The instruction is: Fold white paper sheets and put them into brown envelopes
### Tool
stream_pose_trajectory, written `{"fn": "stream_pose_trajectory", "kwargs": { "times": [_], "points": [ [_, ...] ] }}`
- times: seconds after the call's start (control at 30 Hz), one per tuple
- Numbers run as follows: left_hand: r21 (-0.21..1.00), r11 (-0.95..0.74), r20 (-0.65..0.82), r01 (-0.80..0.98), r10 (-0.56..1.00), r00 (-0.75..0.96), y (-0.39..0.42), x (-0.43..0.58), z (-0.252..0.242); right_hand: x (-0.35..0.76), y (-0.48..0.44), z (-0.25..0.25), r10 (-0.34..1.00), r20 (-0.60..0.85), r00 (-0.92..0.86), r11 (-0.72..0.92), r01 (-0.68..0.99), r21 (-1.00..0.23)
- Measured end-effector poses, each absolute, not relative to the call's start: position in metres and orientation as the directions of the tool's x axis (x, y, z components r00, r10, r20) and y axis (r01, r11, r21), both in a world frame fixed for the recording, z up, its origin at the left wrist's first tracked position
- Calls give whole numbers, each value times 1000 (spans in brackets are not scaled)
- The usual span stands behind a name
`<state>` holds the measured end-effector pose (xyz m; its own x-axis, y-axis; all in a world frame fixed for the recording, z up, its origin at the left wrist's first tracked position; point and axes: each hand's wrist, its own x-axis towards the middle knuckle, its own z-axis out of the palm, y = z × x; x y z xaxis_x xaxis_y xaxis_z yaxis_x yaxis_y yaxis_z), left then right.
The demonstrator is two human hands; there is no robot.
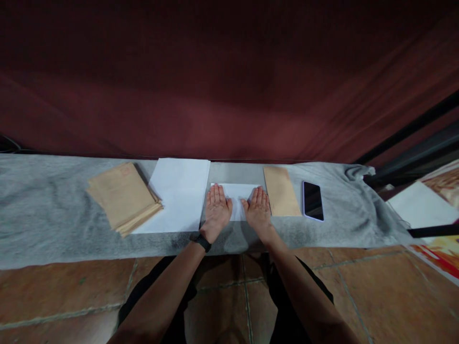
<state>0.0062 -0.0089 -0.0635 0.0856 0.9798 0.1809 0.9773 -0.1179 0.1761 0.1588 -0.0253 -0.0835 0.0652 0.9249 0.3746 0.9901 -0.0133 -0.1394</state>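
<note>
My left hand (217, 210) lies flat, fingers stretched out, on the left part of a small folded white sheet (236, 193) on the grey cloth (53, 210). A black band circles that wrist. My right hand (258, 210) lies flat on the right part of the same sheet, fingers out. Both palms press down on the paper and hold nothing. A larger stack of white paper (177, 193) sits just left of my left hand. A single brown envelope (281, 191) lies just right of my right hand.
A pile of brown envelopes (122, 196) rests at the left of the white stack. A dark phone (312, 200) lies face up right of the single envelope. A dark red curtain (229, 86) hangs behind the table. Terracotta floor tiles (376, 286) lie below.
</note>
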Motion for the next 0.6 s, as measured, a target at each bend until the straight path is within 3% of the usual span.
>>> {"fn": "stream_pose_trajectory", "kwargs": {
  "times": [0.27,0.43,0.6],
  "points": [
    [215,-122,231,969,970,71,-25,-2,-64,162,-49,-79,947,315,66,2,978,-210],
    [212,-117,214,970,974,71,-34,-8,-60,169,-64,-77,934,352,56,32,970,-240],
    [217,-299,249,929,937,243,-49,0,-60,166,-70,-61,958,285,-31,113,955,-275]
  ]
}}
